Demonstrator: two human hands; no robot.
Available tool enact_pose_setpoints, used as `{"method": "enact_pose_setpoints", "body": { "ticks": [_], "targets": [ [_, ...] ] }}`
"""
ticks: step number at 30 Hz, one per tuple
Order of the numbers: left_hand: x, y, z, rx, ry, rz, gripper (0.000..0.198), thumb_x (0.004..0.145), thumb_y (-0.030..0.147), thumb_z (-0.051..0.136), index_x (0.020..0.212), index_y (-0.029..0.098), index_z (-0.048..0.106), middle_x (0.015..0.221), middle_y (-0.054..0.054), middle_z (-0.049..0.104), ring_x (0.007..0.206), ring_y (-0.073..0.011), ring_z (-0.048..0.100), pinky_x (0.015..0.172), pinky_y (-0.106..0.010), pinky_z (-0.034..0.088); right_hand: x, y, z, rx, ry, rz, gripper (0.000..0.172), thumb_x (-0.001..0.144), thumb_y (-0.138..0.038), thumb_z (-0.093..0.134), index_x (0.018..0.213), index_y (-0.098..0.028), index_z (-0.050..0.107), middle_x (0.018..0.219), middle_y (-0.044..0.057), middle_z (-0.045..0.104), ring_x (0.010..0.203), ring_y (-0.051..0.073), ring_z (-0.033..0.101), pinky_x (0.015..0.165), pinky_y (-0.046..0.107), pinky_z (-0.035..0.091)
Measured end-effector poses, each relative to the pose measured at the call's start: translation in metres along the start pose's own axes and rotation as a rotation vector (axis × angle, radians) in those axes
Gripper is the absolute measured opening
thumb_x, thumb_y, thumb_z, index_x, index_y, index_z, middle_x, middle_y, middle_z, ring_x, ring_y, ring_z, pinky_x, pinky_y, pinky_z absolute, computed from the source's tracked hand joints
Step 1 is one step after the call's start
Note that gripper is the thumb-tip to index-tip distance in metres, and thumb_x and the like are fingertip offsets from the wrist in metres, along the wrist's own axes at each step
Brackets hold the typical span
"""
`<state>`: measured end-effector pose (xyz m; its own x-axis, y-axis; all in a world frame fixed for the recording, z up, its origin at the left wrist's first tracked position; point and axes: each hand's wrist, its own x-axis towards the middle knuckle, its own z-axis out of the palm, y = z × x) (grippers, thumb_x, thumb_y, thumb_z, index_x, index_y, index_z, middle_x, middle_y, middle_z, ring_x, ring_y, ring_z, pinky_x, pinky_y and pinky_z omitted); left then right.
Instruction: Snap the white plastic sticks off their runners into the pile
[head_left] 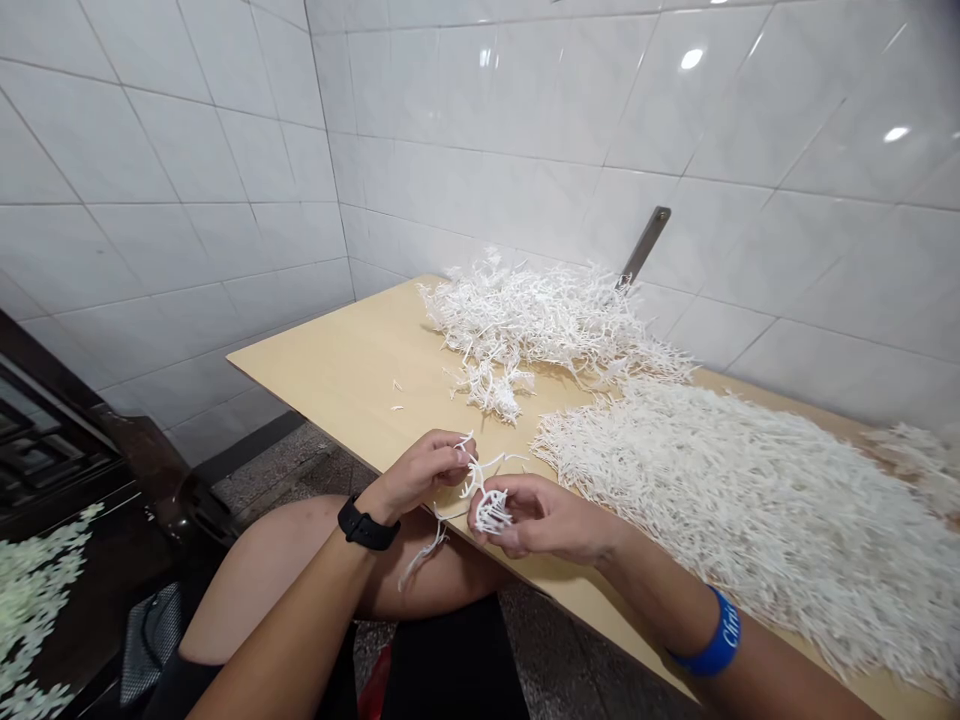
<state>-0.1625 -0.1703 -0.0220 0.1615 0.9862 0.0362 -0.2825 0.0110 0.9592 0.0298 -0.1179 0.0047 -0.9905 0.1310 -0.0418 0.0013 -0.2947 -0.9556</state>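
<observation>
My left hand (431, 467), with a black band on the wrist, pinches a thin white branching strand near the table's front edge. Just to its right, my right hand (536, 518) has its fingers curled round a small bundle of white pieces (493, 511). White strands (474, 478) stretch between the two hands, and another strand (424, 562) dangles below them over my leg. Beyond the hands lies a small white clump (491, 388), in front of a tangled white heap (540, 315). A broad layer of loose white pieces (750, 500) spreads to the right.
The tan tabletop (330, 350) meets tiled walls at the back. A grey metal bar (645, 245) sticks up behind the tangled heap. Dark carved furniture (150, 450) stands at the left, with pale flower-like pieces (37, 600) at the lower left.
</observation>
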Motion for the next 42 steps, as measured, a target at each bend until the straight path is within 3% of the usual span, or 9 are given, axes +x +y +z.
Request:
{"method": "enact_pose_setpoints", "body": {
  "ticks": [3, 5, 10, 18, 22, 26, 32, 38, 42],
  "targets": [
    [0.000, -0.001, -0.001, 0.032, 0.003, -0.028, 0.029, 0.070, 0.033, 0.062, 0.058, 0.016, 0.042, 0.053, 0.006, 0.034, 0.048, -0.0062, 0.026, 0.048, -0.022, 0.019, -0.001, -0.001, -0.002, 0.024, -0.148, 0.002, 0.052, 0.067, -0.043, 0.077, 0.106, -0.014, 0.059, 0.086, 0.003, 0.053, 0.070, 0.010, 0.047, 0.061, 0.024, 0.036],
    [0.000, -0.001, -0.001, 0.073, -0.003, -0.038, 0.029, 0.071, 0.035, 0.062, 0.059, 0.016, 0.044, 0.053, 0.005, 0.036, 0.047, -0.0064, 0.029, 0.047, -0.022, 0.021, 0.000, 0.001, -0.001, 0.028, -0.141, 0.008, 0.059, 0.065, -0.052, 0.076, 0.107, -0.014, 0.058, 0.083, 0.002, 0.051, 0.067, 0.010, 0.044, 0.060, 0.024, 0.035],
    [0.000, 0.001, 0.000, 0.120, 0.010, -0.042, 0.031, 0.072, 0.036, 0.063, 0.058, 0.016, 0.045, 0.052, 0.005, 0.036, 0.047, -0.0063, 0.030, 0.047, -0.022, 0.022, 0.010, 0.009, 0.014, -0.071, 0.172, -0.037, 0.036, 0.065, -0.040, 0.080, 0.082, -0.014, 0.062, 0.073, -0.002, 0.051, 0.066, 0.010, 0.043, 0.064, 0.024, 0.036],
    [0.008, 0.002, 0.014, -0.027, 0.106, 0.053, 0.031, 0.075, 0.041, 0.068, 0.067, 0.013, 0.056, 0.059, 0.003, 0.046, 0.053, -0.0076, 0.038, 0.053, -0.020, 0.032, 0.012, 0.011, 0.013, -0.399, 0.418, -0.176, 0.026, 0.084, -0.040, 0.060, 0.076, -0.016, 0.058, 0.067, -0.002, 0.049, 0.061, 0.011, 0.043, 0.060, 0.025, 0.036],
    [0.010, -0.002, 0.023, -0.137, 0.059, 0.137, 0.046, 0.073, 0.058, 0.065, 0.095, 0.017, 0.065, 0.087, -0.005, 0.060, 0.077, -0.0147, 0.055, 0.074, -0.026, 0.044, 0.012, 0.012, 0.004, -0.463, 0.476, -0.270, 0.027, 0.091, -0.042, 0.049, 0.078, -0.018, 0.052, 0.061, -0.004, 0.043, 0.054, 0.010, 0.038, 0.053, 0.024, 0.033],
    [0.009, 0.003, 0.029, 0.040, -0.029, 0.130, 0.057, 0.073, 0.064, 0.061, 0.103, 0.016, 0.069, 0.099, -0.011, 0.065, 0.098, -0.0219, 0.057, 0.090, -0.031, 0.042, 0.012, 0.013, -0.002, -0.625, 0.507, -0.310, 0.028, 0.095, -0.041, 0.041, 0.083, -0.018, 0.051, 0.068, -0.002, 0.047, 0.060, 0.011, 0.042, 0.058, 0.025, 0.036],
    [0.010, 0.007, 0.037, 0.129, 0.059, -0.007, 0.051, 0.087, 0.054, 0.048, 0.105, 0.013, 0.070, 0.079, -0.008, 0.069, 0.082, -0.0199, 0.062, 0.074, -0.028, 0.047, 0.016, 0.015, 0.001, -0.730, 0.517, -0.277, 0.029, 0.096, -0.040, 0.040, 0.091, -0.017, 0.057, 0.087, 0.005, 0.060, 0.080, 0.017, 0.053, 0.074, 0.032, 0.042],
    [0.012, -0.001, 0.041, 0.054, 0.082, -0.039, 0.058, 0.086, 0.058, 0.047, 0.116, 0.011, 0.065, 0.050, -0.002, 0.061, 0.054, -0.0201, 0.065, 0.052, -0.028, 0.050, 0.019, 0.018, -0.005, -0.274, 0.408, -0.137, 0.039, 0.082, -0.053, 0.060, 0.076, -0.015, 0.055, 0.058, -0.003, 0.052, 0.047, 0.008, 0.044, 0.045, 0.022, 0.035],
    [0.012, -0.003, 0.040, 0.047, 0.025, -0.074, 0.068, 0.085, 0.061, 0.045, 0.123, 0.007, 0.058, 0.042, -0.004, 0.059, 0.045, -0.0221, 0.064, 0.041, -0.026, 0.048, 0.019, 0.020, -0.010, -0.153, 0.336, -0.070, 0.042, 0.079, -0.052, 0.064, 0.067, -0.013, 0.056, 0.054, 0.000, 0.057, 0.042, 0.007, 0.048, 0.041, 0.021, 0.036]
  ]
}}
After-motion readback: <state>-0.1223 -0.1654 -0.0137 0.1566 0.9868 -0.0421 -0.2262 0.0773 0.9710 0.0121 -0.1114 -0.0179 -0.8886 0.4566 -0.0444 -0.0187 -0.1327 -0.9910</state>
